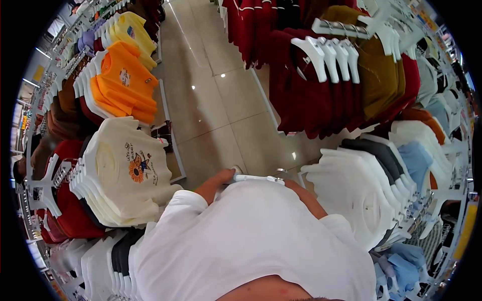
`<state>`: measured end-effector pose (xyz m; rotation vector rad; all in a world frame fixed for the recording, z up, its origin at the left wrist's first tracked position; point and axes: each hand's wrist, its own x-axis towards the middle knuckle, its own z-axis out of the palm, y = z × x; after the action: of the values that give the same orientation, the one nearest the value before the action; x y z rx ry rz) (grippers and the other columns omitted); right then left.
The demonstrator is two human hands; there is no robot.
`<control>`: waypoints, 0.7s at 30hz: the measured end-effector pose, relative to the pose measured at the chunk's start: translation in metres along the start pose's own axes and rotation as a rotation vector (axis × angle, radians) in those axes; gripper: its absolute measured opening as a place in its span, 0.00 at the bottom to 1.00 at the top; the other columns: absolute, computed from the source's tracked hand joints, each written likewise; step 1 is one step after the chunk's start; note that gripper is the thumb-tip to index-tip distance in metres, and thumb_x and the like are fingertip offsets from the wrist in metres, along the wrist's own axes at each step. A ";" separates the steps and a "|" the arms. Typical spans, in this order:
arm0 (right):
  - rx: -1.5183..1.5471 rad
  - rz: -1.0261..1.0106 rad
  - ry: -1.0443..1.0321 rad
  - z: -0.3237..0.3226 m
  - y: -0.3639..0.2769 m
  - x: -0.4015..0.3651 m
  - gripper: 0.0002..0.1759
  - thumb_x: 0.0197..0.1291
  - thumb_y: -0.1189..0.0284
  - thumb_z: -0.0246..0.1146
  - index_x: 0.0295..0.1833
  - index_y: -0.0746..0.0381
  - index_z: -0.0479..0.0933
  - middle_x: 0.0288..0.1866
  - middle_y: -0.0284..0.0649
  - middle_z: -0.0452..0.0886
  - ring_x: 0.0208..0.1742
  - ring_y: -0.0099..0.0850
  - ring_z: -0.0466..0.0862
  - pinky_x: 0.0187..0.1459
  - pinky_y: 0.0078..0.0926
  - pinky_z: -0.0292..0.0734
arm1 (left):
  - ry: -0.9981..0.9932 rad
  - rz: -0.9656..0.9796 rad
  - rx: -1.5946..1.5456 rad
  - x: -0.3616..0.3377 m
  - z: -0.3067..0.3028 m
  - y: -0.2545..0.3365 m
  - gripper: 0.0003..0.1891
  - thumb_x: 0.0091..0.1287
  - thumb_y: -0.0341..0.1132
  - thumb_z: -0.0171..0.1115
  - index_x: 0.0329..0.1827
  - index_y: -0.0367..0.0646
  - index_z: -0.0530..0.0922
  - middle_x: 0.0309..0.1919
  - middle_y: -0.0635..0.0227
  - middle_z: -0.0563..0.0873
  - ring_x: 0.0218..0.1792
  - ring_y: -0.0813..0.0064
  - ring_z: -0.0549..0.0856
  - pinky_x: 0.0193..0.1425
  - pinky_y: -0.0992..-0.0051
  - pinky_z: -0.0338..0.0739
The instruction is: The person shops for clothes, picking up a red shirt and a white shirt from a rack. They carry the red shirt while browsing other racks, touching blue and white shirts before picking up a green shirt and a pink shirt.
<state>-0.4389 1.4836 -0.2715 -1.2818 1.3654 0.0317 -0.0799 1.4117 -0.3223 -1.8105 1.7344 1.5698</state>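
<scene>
In front of my white T-shirt, at waist height, is what looks like a white hanger with shiny metal parts near its right end. My left hand is closed at its left end; the fingertips are partly hidden. From the right, my right forearm reaches toward the metal end. The shirt hides most of the right hand, so its fingers do not show. The nearest garments are a cream T-shirt with a sunflower print on the left and white tops on the right.
Clothes racks line both sides of a tiled aisle. An orange T-shirt and a yellow one hang farther up on the left. Dark red tops and mustard tops hang on the right, on white hangers.
</scene>
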 end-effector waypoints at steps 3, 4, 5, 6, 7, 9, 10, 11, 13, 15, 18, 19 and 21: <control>-0.042 -0.145 0.035 -0.003 -0.026 0.043 0.20 0.64 0.59 0.62 0.52 0.62 0.82 0.51 0.50 0.86 0.53 0.37 0.83 0.55 0.35 0.75 | 0.022 0.017 -0.061 0.004 -0.030 -0.030 0.31 0.75 0.54 0.40 0.54 0.33 0.81 0.55 0.45 0.84 0.53 0.46 0.84 0.61 0.55 0.74; -0.056 -0.191 0.038 -0.002 -0.029 0.060 0.21 0.65 0.57 0.61 0.52 0.62 0.82 0.51 0.49 0.86 0.53 0.35 0.83 0.56 0.34 0.74 | 0.026 -0.020 -0.145 -0.002 -0.038 -0.037 0.31 0.75 0.54 0.41 0.54 0.32 0.81 0.54 0.45 0.84 0.52 0.47 0.84 0.59 0.55 0.74; -0.067 -0.233 0.029 0.003 -0.018 0.087 0.22 0.65 0.56 0.61 0.53 0.62 0.82 0.52 0.49 0.85 0.54 0.36 0.83 0.57 0.34 0.74 | 0.030 -0.058 -0.227 -0.008 -0.046 -0.043 0.31 0.75 0.54 0.42 0.54 0.32 0.81 0.53 0.45 0.85 0.50 0.49 0.85 0.58 0.55 0.75; -0.077 -0.278 0.021 0.005 -0.014 0.107 0.23 0.65 0.55 0.61 0.53 0.62 0.82 0.53 0.49 0.85 0.55 0.37 0.83 0.57 0.34 0.74 | 0.021 -0.118 -0.315 -0.013 -0.053 -0.047 0.31 0.75 0.54 0.42 0.54 0.32 0.81 0.52 0.45 0.85 0.50 0.50 0.85 0.57 0.56 0.75; -0.180 -0.242 -0.036 0.002 -0.019 0.118 0.20 0.63 0.61 0.60 0.55 0.62 0.80 0.51 0.51 0.84 0.53 0.40 0.83 0.55 0.37 0.75 | 0.013 -0.177 -0.400 -0.018 -0.059 -0.051 0.31 0.75 0.54 0.43 0.54 0.31 0.81 0.51 0.45 0.85 0.49 0.51 0.85 0.55 0.56 0.76; -0.382 -0.178 -0.145 -0.003 -0.031 0.139 0.21 0.58 0.74 0.58 0.58 0.63 0.76 0.47 0.54 0.82 0.49 0.48 0.83 0.51 0.44 0.77 | 0.032 -0.234 -0.499 -0.022 -0.065 -0.057 0.32 0.74 0.55 0.45 0.54 0.31 0.81 0.49 0.45 0.85 0.49 0.54 0.85 0.53 0.57 0.77; -0.405 -0.202 -0.137 -0.007 -0.046 0.142 0.20 0.58 0.73 0.58 0.57 0.63 0.77 0.47 0.54 0.83 0.49 0.48 0.83 0.51 0.44 0.77 | 0.058 -0.232 -0.513 -0.024 -0.066 -0.061 0.32 0.74 0.55 0.45 0.54 0.31 0.81 0.49 0.45 0.85 0.48 0.54 0.85 0.51 0.57 0.77; -0.424 -0.225 -0.132 -0.009 -0.057 0.140 0.19 0.59 0.72 0.58 0.56 0.63 0.77 0.47 0.54 0.83 0.49 0.48 0.84 0.51 0.43 0.78 | 0.082 -0.233 -0.526 -0.024 -0.068 -0.064 0.32 0.74 0.56 0.46 0.54 0.31 0.81 0.48 0.45 0.85 0.48 0.55 0.85 0.50 0.57 0.77; -0.427 -0.240 -0.129 -0.015 -0.080 0.132 0.18 0.60 0.71 0.57 0.54 0.63 0.79 0.47 0.55 0.83 0.50 0.48 0.84 0.51 0.43 0.78 | 0.094 -0.243 -0.531 -0.022 -0.074 -0.065 0.32 0.74 0.56 0.45 0.54 0.31 0.81 0.49 0.45 0.86 0.48 0.55 0.85 0.50 0.57 0.77; -0.433 -0.253 -0.134 -0.022 -0.096 0.134 0.18 0.60 0.68 0.59 0.54 0.62 0.79 0.48 0.54 0.83 0.50 0.47 0.84 0.52 0.42 0.78 | 0.074 -0.271 -0.536 -0.023 -0.081 -0.060 0.33 0.74 0.56 0.45 0.55 0.31 0.81 0.50 0.45 0.85 0.49 0.54 0.85 0.52 0.57 0.77; -0.417 -0.256 -0.152 -0.037 -0.112 0.142 0.19 0.59 0.65 0.61 0.54 0.61 0.80 0.49 0.52 0.84 0.51 0.45 0.84 0.53 0.40 0.77 | 0.061 -0.238 -0.439 -0.021 -0.100 -0.050 0.33 0.75 0.56 0.43 0.56 0.32 0.81 0.53 0.43 0.84 0.53 0.50 0.84 0.58 0.57 0.75; -0.408 -0.258 -0.154 -0.044 -0.118 0.145 0.19 0.59 0.63 0.61 0.54 0.61 0.81 0.50 0.51 0.84 0.52 0.44 0.84 0.53 0.40 0.77 | 0.092 -0.162 -0.336 -0.014 -0.103 -0.053 0.33 0.75 0.56 0.42 0.56 0.32 0.81 0.54 0.42 0.84 0.54 0.47 0.83 0.60 0.57 0.74; -0.376 -0.245 -0.152 -0.060 -0.131 0.148 0.20 0.59 0.61 0.62 0.54 0.60 0.81 0.51 0.50 0.84 0.52 0.43 0.84 0.54 0.38 0.76 | 0.071 -0.049 -0.059 0.022 -0.106 -0.077 0.32 0.77 0.55 0.37 0.57 0.35 0.80 0.58 0.40 0.81 0.59 0.40 0.79 0.65 0.54 0.71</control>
<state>-0.3473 1.2990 -0.2755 -1.7180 1.0955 0.2207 0.0338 1.3438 -0.3328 -1.9437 1.6757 1.5726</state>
